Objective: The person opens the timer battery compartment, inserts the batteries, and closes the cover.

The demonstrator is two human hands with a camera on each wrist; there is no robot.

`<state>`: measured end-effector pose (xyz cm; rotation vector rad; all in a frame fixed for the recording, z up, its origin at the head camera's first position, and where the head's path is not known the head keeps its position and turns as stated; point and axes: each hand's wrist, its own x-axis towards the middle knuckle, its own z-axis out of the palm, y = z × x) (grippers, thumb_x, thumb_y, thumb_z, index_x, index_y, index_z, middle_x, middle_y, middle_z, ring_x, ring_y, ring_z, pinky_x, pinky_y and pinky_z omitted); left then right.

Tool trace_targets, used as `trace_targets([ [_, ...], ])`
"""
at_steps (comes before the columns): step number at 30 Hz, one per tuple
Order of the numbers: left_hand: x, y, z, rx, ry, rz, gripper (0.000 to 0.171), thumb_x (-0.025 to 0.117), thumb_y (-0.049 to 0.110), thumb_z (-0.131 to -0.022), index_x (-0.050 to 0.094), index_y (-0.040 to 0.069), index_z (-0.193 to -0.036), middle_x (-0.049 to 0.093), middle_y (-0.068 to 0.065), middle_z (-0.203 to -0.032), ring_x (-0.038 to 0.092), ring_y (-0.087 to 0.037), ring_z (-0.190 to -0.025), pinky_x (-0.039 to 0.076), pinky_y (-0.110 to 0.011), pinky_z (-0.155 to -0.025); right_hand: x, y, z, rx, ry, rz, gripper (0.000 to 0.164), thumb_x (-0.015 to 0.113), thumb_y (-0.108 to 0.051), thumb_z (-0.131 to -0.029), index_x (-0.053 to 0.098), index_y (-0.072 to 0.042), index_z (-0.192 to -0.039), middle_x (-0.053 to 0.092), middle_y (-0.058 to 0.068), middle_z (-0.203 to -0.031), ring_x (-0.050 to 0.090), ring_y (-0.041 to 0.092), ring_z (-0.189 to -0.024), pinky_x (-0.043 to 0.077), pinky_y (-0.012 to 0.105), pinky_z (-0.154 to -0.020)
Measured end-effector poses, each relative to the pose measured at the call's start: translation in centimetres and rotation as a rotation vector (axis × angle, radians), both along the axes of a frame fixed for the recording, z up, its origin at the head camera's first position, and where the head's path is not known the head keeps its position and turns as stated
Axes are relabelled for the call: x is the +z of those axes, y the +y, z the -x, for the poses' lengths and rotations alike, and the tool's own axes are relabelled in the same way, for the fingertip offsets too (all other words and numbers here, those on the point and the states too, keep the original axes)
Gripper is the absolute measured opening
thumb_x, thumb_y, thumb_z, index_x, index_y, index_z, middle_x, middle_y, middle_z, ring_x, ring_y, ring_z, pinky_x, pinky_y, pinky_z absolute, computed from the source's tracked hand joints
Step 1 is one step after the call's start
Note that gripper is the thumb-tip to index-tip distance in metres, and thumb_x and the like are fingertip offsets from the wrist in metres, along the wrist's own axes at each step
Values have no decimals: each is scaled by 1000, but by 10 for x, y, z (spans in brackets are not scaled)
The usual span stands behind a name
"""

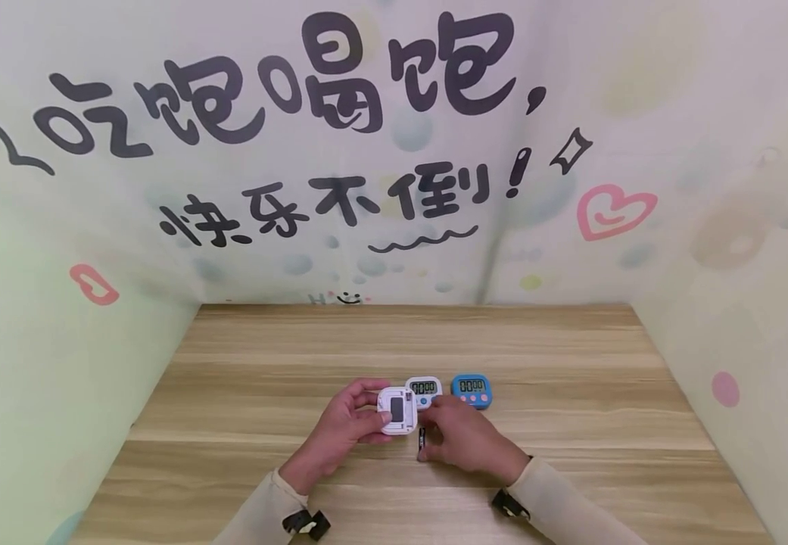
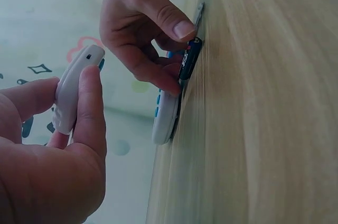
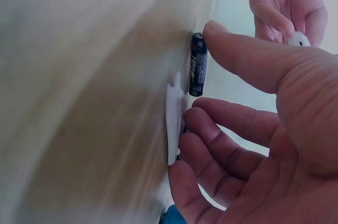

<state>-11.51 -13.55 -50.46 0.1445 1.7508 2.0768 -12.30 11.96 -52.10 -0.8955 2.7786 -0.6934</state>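
My left hand (image 1: 349,416) holds a white digital timer (image 1: 388,424) with its back facing up, its battery slot uncovered and the thumb on its edge. In the left wrist view this timer (image 2: 71,92) shows edge-on between thumb and fingers. A small black cylindrical battery (image 1: 422,437) is pinched end to end between thumb and index finger of my right hand (image 1: 465,437), close over the table. The right wrist view shows the battery (image 3: 198,68) beside a thin white plastic piece (image 3: 173,123), which lies right at the other curled fingertips.
Another white timer (image 1: 424,386), face up with a lit-digit display, lies just beyond the hands. To its right is a blue timer (image 1: 471,389) with pink buttons. The wooden table (image 1: 264,363) ends at printed white walls (image 1: 394,265) at the back and sides.
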Motion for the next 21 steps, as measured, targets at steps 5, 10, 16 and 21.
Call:
trace_targets([
  [5, 0, 0, 0, 1, -5, 1, 59, 74, -2, -95, 48, -3, -148, 63, -8, -118, 73, -19, -99, 69, -41, -82, 0, -3, -2, -14, 12, -39, 36, 94, -38, -79, 80, -16, -104, 64, -8, -98, 53, 9, -91, 51, 29, -80],
  [10, -2, -2, -1, 1, -3, -6, 60, 74, -3, -94, 47, -5, -148, 64, -9, -118, 73, -19, -98, 69, -40, -81, 1, -5, -3, -3, 51, -41, 31, 92, -31, -78, 81, -15, -102, 65, -7, -96, 54, 10, -90, 51, 28, -78],
  [16, -3, -3, -1, 9, -10, -16, 60, 74, -3, -94, 48, -4, -148, 64, -7, -118, 73, -19, -98, 69, -39, -81, 4, -4, -6, -19, 80, -5, 34, 89, -31, -76, 80, -16, -105, 66, -8, -101, 57, 10, -93, 55, 29, -80],
  [21, -4, -6, 0, 15, -15, -18, 61, 73, -2, -94, 47, -3, -149, 64, -7, -119, 73, -20, -97, 69, -40, -80, 13, -1, -6, -27, 85, 77, 39, 86, -32, -81, 79, -15, -115, 68, -8, -111, 60, 9, -102, 59, 32, -91],
])
